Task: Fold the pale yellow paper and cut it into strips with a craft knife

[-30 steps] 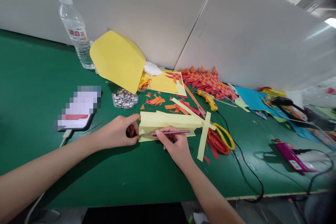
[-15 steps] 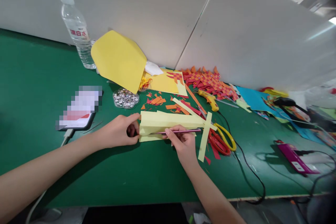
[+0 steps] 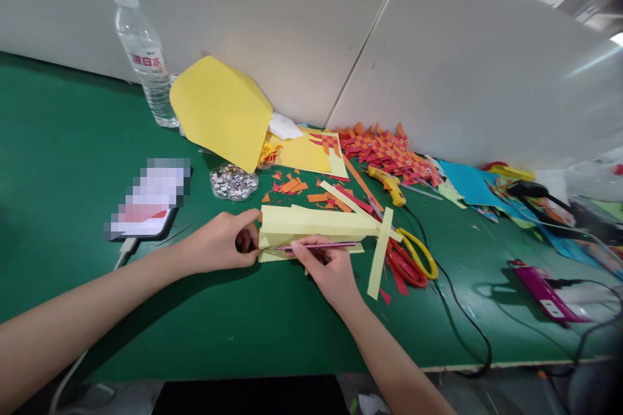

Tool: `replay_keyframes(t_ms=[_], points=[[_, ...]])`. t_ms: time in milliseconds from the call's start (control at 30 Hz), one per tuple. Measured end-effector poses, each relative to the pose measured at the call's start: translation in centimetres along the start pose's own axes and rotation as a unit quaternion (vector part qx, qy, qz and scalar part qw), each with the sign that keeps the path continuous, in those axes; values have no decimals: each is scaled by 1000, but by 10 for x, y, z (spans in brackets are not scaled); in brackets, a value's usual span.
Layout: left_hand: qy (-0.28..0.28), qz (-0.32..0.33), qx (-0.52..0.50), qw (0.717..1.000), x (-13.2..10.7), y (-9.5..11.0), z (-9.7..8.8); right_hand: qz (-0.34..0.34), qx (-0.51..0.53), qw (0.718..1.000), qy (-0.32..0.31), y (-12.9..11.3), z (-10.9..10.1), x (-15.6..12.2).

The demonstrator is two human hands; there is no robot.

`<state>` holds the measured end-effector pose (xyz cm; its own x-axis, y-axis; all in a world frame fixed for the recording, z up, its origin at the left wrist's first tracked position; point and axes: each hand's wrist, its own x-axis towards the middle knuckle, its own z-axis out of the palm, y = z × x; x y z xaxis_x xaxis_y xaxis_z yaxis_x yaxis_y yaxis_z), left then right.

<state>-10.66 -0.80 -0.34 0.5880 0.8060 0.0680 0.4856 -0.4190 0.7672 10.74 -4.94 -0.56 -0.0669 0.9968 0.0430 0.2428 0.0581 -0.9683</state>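
Note:
My left hand (image 3: 221, 243) is closed, its thumb and fingers at the left end of a folded pale yellow paper piece (image 3: 316, 220) on the table. A slim purple pen-shaped tool (image 3: 335, 245) lies nearly level in my right hand (image 3: 333, 272), pinched near its tip end. The thin tip points left along the paper, close to my left fingers; whether it is a pen or a blade I cannot tell. Pale yellow paper strips (image 3: 380, 262) cross at the paper's right end. Beneath them are scissors with red and yellow handles (image 3: 411, 266).
Behind the paper lie orange and red scraps (image 3: 292, 185), a dish of googly eyes (image 3: 233, 183) and a yellow glue gun (image 3: 387, 185). Red-orange woven paper fish (image 3: 384, 152) are piled by the wall. A phone (image 3: 150, 204) and a water bottle (image 3: 146, 65) stand left; a purple box (image 3: 548, 295) lies right.
My right hand has slid left along the paper with the purple tool, bringing its tip near my left fingers. My left hand has stayed in place.

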Motion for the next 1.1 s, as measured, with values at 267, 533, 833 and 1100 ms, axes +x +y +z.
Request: replay_keyframes(t_ms=[267,533,833,1100], points=[[1,-4,9,1000,1,2,0,-17,4,999,44,-2,-5,-1],[2,-1,2,1000,0,1,0,-21,-8,1000,2,0,0,-1],[0,-8,5,1000,0,2,-1,-21,-18,999,44,-3,-5,-2],[-9,-9,-7,1000,0,2,-2,-53,-36,998,22,0,-1,-4]])
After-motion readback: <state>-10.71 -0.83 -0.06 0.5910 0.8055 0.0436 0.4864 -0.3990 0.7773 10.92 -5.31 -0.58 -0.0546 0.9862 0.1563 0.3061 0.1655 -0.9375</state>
